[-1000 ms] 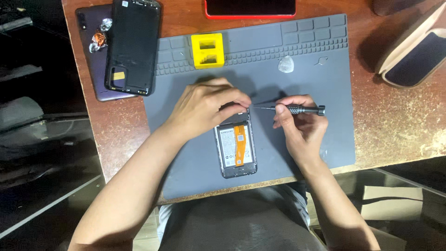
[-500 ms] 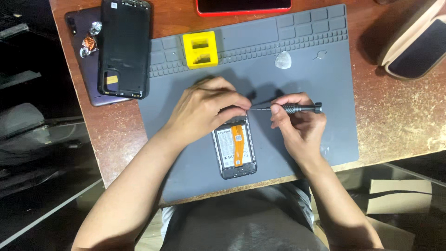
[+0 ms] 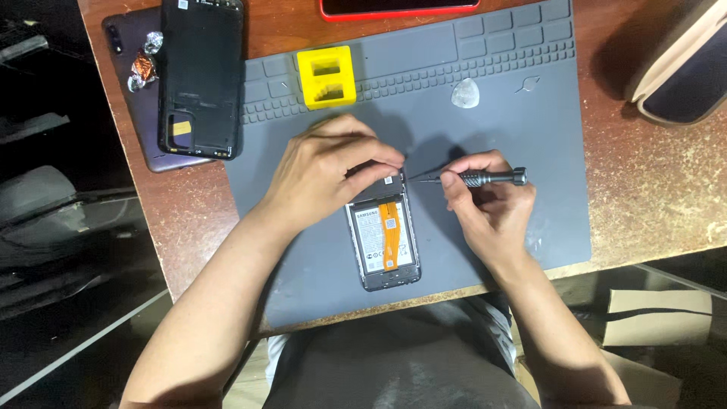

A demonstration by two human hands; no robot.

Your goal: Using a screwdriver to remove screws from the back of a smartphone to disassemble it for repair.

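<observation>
An opened phone [image 3: 383, 241] lies back-up on the grey work mat [image 3: 318, 250], its battery and an orange flex cable showing. My left hand [image 3: 327, 168] rests over the phone's top end, fingers curled down onto it. My right hand [image 3: 491, 206] grips a slim metal screwdriver [image 3: 485, 179], held level with its tip pointing left toward the phone's top right corner, just by my left fingertips.
A yellow block [image 3: 326, 76] and a pale pick [image 3: 465, 93] sit on the mat's far side. A black back cover [image 3: 201, 76] lies over a purple phone [image 3: 129, 98] at left. A red-edged phone [image 3: 399, 7] is at the top, a pouch [image 3: 678, 68] right.
The view has drifted slightly. Both hands stay at the phone's top end with the screwdriver still pointing in; little else differs.
</observation>
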